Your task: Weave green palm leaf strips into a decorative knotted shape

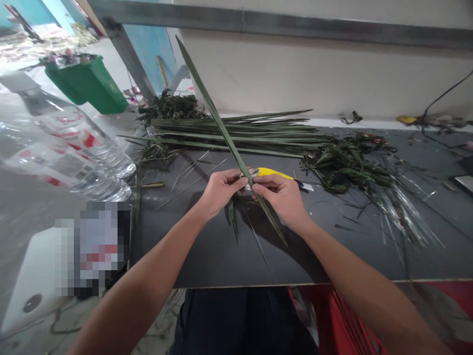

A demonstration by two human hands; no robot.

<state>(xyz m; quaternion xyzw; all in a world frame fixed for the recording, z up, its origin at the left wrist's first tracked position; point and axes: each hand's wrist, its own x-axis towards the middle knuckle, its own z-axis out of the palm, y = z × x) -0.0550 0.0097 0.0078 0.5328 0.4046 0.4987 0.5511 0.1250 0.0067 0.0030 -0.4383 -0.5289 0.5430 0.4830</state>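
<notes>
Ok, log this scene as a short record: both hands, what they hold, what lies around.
Left hand: pinching a long green leaf strip
Right hand: pinching the same strip, lower along it
Strip angle: slants from upper left to lower right
Unclear: small pale item between the hands
Near right hand: yellow tool
Behind: pile of long leaves
To the right: tangled green bundle
To the left: plastic bottles
Surface: dark table

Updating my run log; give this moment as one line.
left hand: pinches green strip; right hand: pinches same strip; beyond hands: yellow tool; farther: leaf bundle
</notes>
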